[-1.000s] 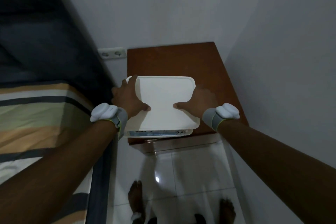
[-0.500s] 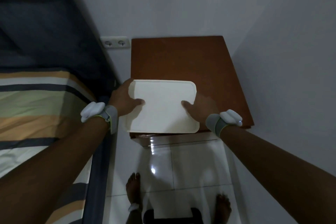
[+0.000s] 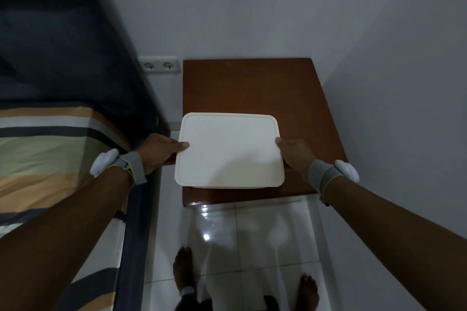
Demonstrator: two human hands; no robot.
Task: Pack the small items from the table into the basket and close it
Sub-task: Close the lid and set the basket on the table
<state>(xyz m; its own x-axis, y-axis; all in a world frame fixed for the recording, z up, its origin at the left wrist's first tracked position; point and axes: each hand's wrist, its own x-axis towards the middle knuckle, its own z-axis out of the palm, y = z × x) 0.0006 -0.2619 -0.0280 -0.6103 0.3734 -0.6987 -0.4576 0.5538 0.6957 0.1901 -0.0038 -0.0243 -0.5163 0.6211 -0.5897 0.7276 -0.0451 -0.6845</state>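
White lidded basket (image 3: 228,151) sits on brown table (image 3: 252,88), near edge. Left hand (image 3: 158,151) and right hand (image 3: 295,154) grip opposite sides, fingers curled under, thumbs on lid.

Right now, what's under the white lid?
The lid covers the basket; only a sliver of its front wall shows, resting on the brown table. Contents are hidden. Both hands, left and right, hold its sides.

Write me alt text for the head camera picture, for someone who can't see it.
Seen from above, a person's left hand and right hand grip the two sides of a closed white basket with its lid on, near the front edge of a brown wooden table. A striped bed lies to the left; bare feet stand on white tiles below.
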